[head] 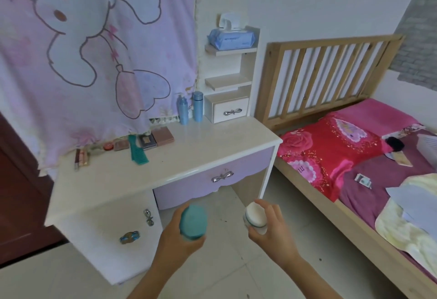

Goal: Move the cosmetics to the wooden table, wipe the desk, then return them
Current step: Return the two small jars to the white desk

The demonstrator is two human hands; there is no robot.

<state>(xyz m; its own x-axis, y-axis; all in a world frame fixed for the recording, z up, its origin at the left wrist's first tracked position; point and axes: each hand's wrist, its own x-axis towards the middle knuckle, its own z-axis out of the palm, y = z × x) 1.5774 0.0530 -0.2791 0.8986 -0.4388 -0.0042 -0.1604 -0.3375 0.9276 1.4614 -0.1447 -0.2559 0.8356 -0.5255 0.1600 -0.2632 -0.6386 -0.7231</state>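
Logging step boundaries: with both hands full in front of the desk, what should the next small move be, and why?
Probably carry both away to the wooden table, which is out of view. The left hand grips a teal container, the right hand a white jar, while blue bottles, palettes and a comb line the desk at its back edge, so clearing looks unfinished.

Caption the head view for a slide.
Left hand grips a teal container, right hand a white jar, in front of the desk.
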